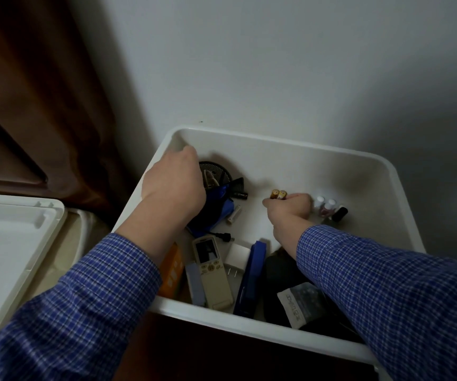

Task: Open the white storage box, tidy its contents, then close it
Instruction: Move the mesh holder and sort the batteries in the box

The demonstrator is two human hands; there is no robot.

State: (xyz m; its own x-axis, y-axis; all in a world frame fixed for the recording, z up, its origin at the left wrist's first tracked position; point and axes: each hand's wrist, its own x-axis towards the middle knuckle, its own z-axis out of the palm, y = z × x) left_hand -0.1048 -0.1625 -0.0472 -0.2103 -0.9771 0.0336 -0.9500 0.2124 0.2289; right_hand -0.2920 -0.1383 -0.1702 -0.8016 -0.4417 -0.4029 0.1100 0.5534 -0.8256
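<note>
Gripping two gold cylindrical batteries [278, 194], right hand [290, 209]; left hand [173, 185], curled grasp hidden, by black mesh cup [220, 170].

Storage box [290, 145] stands open against the wall [276, 64]; its lid [15, 237] lies apart to the left, curtain [29, 92] behind the lid. Inside, far left corner: mesh cup [217, 171], left hand [173, 185] over it, pouch [216, 213] just in front. Centre: right hand [289, 210] with two batteries [278, 194]. Small bottles [329, 207] just right of that hand. Near wall, left to right: remote [212, 270], plug adapter [237, 257], stapler [250, 279], packet [301, 303].
</note>
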